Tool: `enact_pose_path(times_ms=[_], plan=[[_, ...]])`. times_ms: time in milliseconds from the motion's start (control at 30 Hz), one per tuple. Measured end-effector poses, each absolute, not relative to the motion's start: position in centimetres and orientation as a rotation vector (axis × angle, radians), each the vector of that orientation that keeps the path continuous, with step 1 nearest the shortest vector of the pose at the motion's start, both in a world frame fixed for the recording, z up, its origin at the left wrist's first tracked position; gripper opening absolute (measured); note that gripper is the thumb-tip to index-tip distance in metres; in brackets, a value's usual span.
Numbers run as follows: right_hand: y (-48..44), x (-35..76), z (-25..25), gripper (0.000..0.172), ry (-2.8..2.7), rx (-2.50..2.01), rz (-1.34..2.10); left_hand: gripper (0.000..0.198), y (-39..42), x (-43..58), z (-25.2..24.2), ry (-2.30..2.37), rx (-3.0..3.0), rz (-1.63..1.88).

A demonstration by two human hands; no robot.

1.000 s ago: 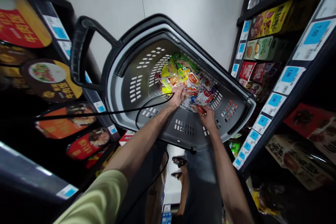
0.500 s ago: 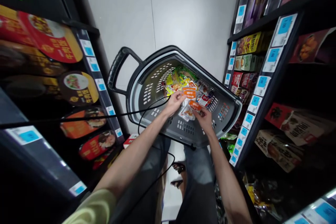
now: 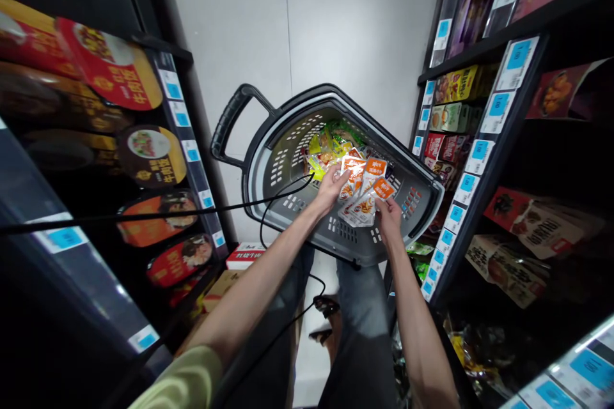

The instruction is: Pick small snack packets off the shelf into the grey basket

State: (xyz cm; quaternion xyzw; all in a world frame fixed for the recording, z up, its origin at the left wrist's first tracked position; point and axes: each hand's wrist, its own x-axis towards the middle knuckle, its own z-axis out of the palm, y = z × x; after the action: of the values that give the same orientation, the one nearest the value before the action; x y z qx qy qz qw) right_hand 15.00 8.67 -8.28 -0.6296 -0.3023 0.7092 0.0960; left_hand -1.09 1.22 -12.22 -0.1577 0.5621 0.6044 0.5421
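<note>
Just right of centre in the frame, several orange-and-white packets [image 3: 363, 201] overlap in a loose fan over the opening of a grey basket [image 3: 429, 201]. The left hand [image 3: 332, 188], at the fan's left edge, pinches a packet between thumb and fingers; the right hand [image 3: 389, 216], at its lower right, grips another near its orange end. Behind them, toward the upper left of the basket, lie yellow packets [image 3: 315, 158] and a green packet [image 3: 346, 130]. The basket's black handle [image 3: 221, 134] juts toward the upper left. A black cable [image 3: 192, 211] crosses from the left edge of the frame to near the left hand. Shelved food tubs [image 3: 152, 157] fill the left side; price labels [image 3: 480, 154] line the shelf edges at right.
</note>
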Motion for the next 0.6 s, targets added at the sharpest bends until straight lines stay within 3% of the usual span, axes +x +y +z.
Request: enact_pose_path(times_ms=[233, 400, 600], plan=[[6.4, 14.8, -8.0, 0.042, -0.821, -1.944, 1.948, 0.075, 0.7, -0.2, -12.5, 1.368, -0.362, 1.422], [4.5, 14.3, -7.6, 0.039, -0.594, -1.989, 1.868, 0.068, -0.9, -0.8, -13.9, 1.729, -0.259, 1.455], [3.9, 14.6, -7.3, 0.041, -0.526, -2.005, 1.776, 0.071, -2.1, -2.3, -15.4, 1.848, -0.238, 1.472]])
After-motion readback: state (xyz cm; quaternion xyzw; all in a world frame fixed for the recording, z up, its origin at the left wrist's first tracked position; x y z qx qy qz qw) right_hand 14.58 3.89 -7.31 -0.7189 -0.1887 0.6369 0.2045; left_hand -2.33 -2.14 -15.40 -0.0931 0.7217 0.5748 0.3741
